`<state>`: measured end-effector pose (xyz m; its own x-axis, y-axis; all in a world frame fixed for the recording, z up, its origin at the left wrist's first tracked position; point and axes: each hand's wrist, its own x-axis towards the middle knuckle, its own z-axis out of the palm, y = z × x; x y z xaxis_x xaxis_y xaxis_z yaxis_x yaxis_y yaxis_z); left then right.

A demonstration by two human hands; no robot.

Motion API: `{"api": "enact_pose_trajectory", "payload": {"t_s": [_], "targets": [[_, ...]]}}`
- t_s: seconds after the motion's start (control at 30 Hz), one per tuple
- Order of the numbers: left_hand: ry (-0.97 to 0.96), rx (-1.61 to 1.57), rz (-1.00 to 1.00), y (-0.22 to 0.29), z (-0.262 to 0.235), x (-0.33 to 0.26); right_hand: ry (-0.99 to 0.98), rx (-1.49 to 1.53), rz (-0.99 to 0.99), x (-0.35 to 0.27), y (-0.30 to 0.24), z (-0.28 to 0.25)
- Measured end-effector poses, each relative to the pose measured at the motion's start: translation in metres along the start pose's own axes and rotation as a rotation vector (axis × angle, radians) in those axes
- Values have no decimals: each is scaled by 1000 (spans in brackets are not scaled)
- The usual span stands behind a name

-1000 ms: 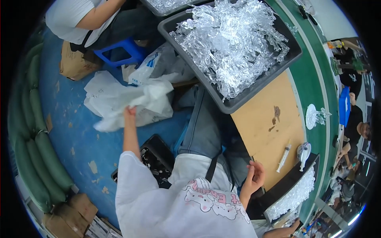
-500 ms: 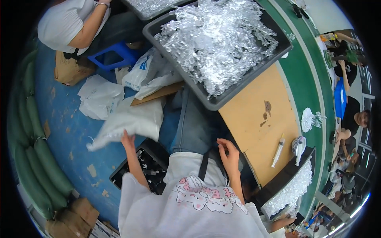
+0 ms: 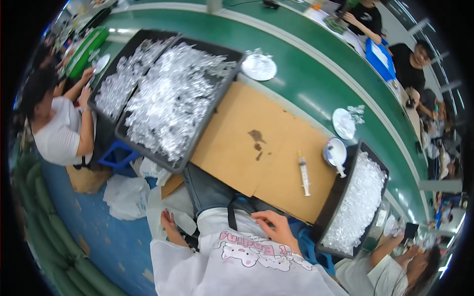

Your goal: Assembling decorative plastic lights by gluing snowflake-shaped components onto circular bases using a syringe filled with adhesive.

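Observation:
My left hand (image 3: 168, 220) hangs down by my left side with its fingers spread, resting on a crumpled white plastic bag (image 3: 174, 203) on the floor. My right hand (image 3: 277, 228) lies loosely curled on my white printed shirt by a dark strap and holds nothing. In front of me a brown cardboard sheet (image 3: 247, 133) covers the table. A plastic syringe (image 3: 304, 176) lies on the sheet toward the right. A black tray (image 3: 195, 148) heaped with clear plastic pieces stands at the sheet's left end.
A second black tray (image 3: 340, 190) of clear pieces stands at the right, next to a small white bowl (image 3: 335, 150). Two white plates (image 3: 259, 66) sit on the green conveyor (image 3: 306, 79). A person in white (image 3: 59, 130) sits left by a blue stool (image 3: 114, 158). Green sacks (image 3: 44, 212) line the blue floor.
The view has swung up from the floor to the table. My left hand lowered with the white bag to my side. My right hand moved from the table edge onto my shirt.

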<state>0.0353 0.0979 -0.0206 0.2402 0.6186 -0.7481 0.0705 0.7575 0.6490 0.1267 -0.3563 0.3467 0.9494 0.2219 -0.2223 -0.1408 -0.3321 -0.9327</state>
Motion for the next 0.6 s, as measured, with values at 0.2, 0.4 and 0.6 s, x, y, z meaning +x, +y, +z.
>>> {"api": "enact_pose_trajectory", "payload": {"t_s": [0.2, 0.4, 0.6], "targets": [[-235, 751, 184, -22, 124, -40, 486, 295, 184, -119, -37, -86], [-413, 859, 472, -56, 222, -76, 1052, 253, 34, -154, -19, -106], [-505, 997, 784, -79, 208, -83, 834, -192, 91, -112, -42, -163]]}}
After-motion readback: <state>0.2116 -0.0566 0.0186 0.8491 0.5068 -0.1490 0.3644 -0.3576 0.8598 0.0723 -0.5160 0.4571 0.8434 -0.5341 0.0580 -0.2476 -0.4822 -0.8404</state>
